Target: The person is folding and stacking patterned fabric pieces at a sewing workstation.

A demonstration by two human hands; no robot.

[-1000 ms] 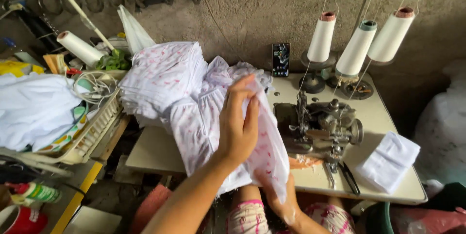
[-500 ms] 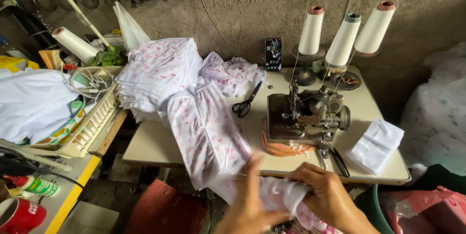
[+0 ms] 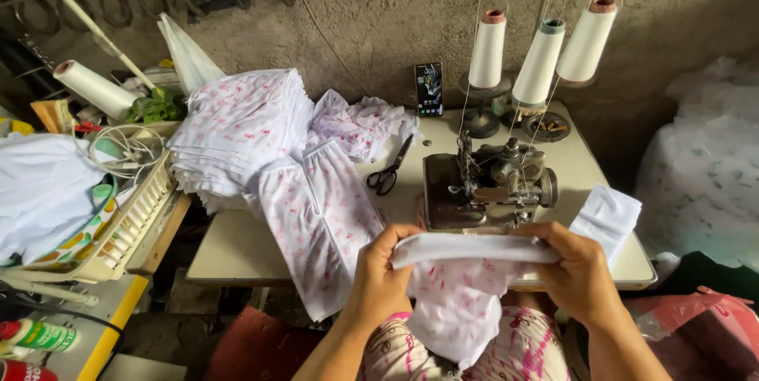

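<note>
My left hand (image 3: 381,278) and my right hand (image 3: 575,270) hold a small white garment piece with pink print (image 3: 462,286) between them, stretched by its white band just in front of the table edge, above my lap. Beyond it stands a grey overlock sewing machine (image 3: 486,183) on the pale table (image 3: 237,250). Another printed piece (image 3: 320,223) hangs over the table's front edge, left of my left hand. A tall stack of printed pieces (image 3: 237,132) rests at the table's left.
Black scissors (image 3: 389,171) lie left of the machine. Three white thread cones (image 3: 541,57) stand behind it, beside a propped phone (image 3: 428,88). White fabric pieces (image 3: 609,215) sit at the table's right. A plastic basket (image 3: 130,223) holds cloth at left.
My hands have come down from the hanging fabric to my lap and now stretch a printed piece by its band between them. The camera view has tilted slightly.
</note>
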